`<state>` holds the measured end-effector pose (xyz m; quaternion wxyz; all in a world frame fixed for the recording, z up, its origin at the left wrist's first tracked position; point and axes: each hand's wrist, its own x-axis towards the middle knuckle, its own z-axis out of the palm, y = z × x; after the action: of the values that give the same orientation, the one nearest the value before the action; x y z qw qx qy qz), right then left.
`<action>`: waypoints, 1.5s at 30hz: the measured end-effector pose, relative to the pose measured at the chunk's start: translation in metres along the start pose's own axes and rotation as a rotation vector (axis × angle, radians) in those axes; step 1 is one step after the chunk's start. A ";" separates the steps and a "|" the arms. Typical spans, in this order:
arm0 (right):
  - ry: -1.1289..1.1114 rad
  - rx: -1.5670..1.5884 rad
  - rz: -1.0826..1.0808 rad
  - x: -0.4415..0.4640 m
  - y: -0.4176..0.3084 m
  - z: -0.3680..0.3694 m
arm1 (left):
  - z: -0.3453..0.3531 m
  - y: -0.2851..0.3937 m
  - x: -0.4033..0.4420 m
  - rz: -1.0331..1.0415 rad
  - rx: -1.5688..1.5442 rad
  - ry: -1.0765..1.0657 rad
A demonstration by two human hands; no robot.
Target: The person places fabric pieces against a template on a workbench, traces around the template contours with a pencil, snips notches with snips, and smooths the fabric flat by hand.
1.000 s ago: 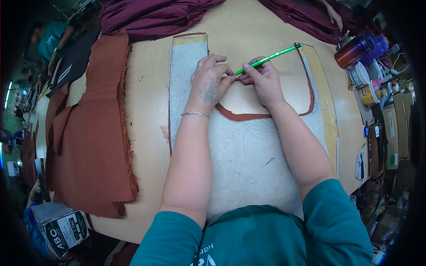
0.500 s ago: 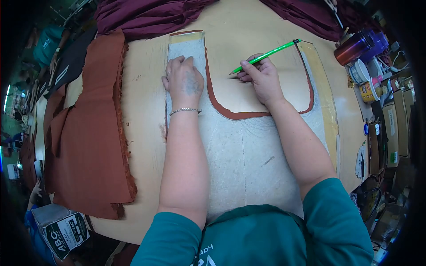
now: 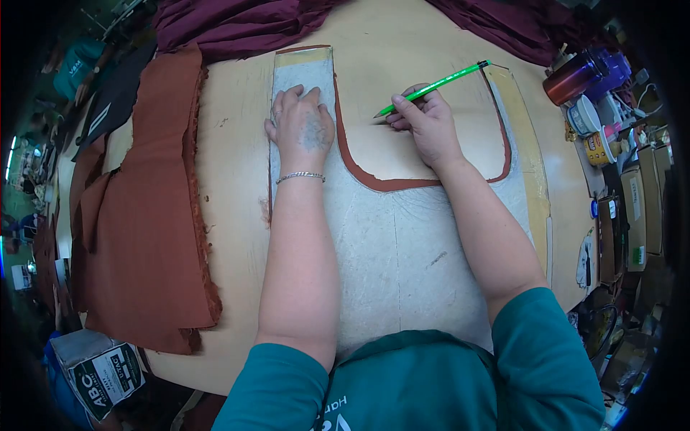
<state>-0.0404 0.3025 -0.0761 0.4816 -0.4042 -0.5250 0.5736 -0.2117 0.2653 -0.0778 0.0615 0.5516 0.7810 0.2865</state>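
Observation:
A large grey pattern template (image 3: pixel 374 237) with a U-shaped cut-out and yellow taped edges lies in front of me. Rust-brown fabric (image 3: pixel 399 184) shows from under it as a narrow border along the cut-out. My left hand (image 3: pixel 303 123) rests on the template's left strip, palm down, fingers apart, holding nothing. Inside the cut-out, my right hand (image 3: pixel 425 123) is closed around a green pencil (image 3: pixel 438 86). The pencil's tip points left and its dark end points up to the right. I cannot tell whether the tip touches the table.
Folded rust-brown fabric (image 3: pixel 147 215) with frayed edges lies on the table (image 3: pixel 241 144) at left. Maroon cloth (image 3: pixel 244 25) is at the back. A tumbler (image 3: pixel 571 79) and tubs (image 3: pixel 583 115) stand at right. A box (image 3: pixel 108 377) is lower left; a co-worker's sleeve (image 3: pixel 77 68) shows upper left.
The fingers of my left hand have spread slightly apart on the template. My right hand and the pencil have barely moved; the whole view has shifted a little.

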 end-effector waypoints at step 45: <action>-0.090 -0.328 0.154 0.036 -0.020 0.023 | 0.004 -0.003 -0.002 0.067 0.032 0.033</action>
<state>-0.0677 0.3325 -0.0515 0.3400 -0.4902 -0.5998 0.5332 -0.2119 0.2638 -0.0831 0.0304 0.5735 0.7675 0.2848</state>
